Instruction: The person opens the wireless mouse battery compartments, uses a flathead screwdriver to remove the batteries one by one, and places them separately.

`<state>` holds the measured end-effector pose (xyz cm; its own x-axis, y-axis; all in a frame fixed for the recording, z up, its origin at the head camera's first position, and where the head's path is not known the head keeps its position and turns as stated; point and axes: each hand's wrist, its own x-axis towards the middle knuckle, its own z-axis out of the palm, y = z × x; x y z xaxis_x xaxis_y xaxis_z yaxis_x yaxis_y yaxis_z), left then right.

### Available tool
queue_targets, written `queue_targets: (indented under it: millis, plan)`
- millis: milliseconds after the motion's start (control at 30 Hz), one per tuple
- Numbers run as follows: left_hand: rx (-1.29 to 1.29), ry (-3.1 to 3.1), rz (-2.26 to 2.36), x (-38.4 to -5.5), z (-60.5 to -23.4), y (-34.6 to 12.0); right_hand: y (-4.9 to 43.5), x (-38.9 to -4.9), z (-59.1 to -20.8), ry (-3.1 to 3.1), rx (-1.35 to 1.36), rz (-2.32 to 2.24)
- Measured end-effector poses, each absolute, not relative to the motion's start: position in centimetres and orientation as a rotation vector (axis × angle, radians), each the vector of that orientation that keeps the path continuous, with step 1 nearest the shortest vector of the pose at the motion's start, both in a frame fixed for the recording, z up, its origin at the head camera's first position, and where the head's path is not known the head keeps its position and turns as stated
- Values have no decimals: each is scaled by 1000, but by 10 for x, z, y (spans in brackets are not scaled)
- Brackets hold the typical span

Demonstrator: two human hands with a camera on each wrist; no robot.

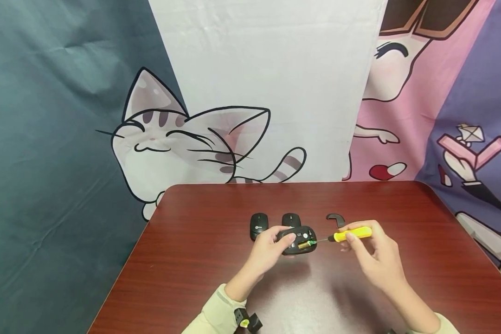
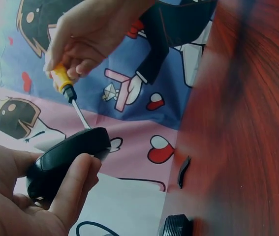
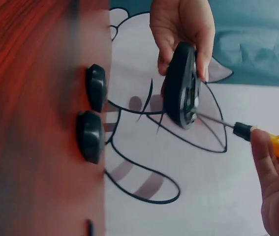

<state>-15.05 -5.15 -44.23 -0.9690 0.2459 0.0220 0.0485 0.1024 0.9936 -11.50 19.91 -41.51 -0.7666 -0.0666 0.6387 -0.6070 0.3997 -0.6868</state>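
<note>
A black computer mouse point(image 1: 304, 233), underside up with its battery bay uncovered, is gripped by my left hand point(image 1: 269, 246) above the table. A battery point(image 1: 304, 245) with a green end lies in the bay. My right hand point(image 1: 377, 255) holds a screwdriver point(image 1: 352, 234) by its yellow handle. The screwdriver's tip is at the battery's green end, at the edge of the bay. In the left wrist view the body of the mouse point(image 2: 68, 160) hides the tip. The right wrist view shows the screwdriver shaft point(image 3: 215, 119) reaching the open side of the mouse point(image 3: 178, 88).
Two more black mice stand on the table behind my hands: one mouse point(image 1: 259, 223) at left, another mouse point(image 1: 291, 219) partly hidden by the held one. A curved black cover piece point(image 1: 336, 218) lies to their right. The red-brown table point(image 1: 183, 241) ends at a printed cloth backdrop point(image 1: 267, 69).
</note>
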Motion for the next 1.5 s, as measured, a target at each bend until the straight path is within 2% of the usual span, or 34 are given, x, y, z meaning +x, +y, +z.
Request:
queue_targets:
  millis: [233, 667, 1000, 1100, 1233, 1500]
  plan:
    - [274, 2234, 1982, -149, -436, -53, 205, -114, -421, -2067, 533, 1561]
    - [285, 2333, 1958, -148, -436, -50, 185, -95, -414, -2124, 606, 1007]
    - [375, 2471, 1924, -143, -436, -45, 177, -92, -406, -2217, 604, 814]
    - [355, 2470, 1930, -143, -435, -47, 181, -96, -404, -2255, 561, 977]
    - [315, 2365, 1958, -144, -432, -52, 193, -104, -407, -2215, 522, 1419]
    - [226, 2084, 2092, -152, -434, -57, 208, -123, -427, -1669, 661, 2305]
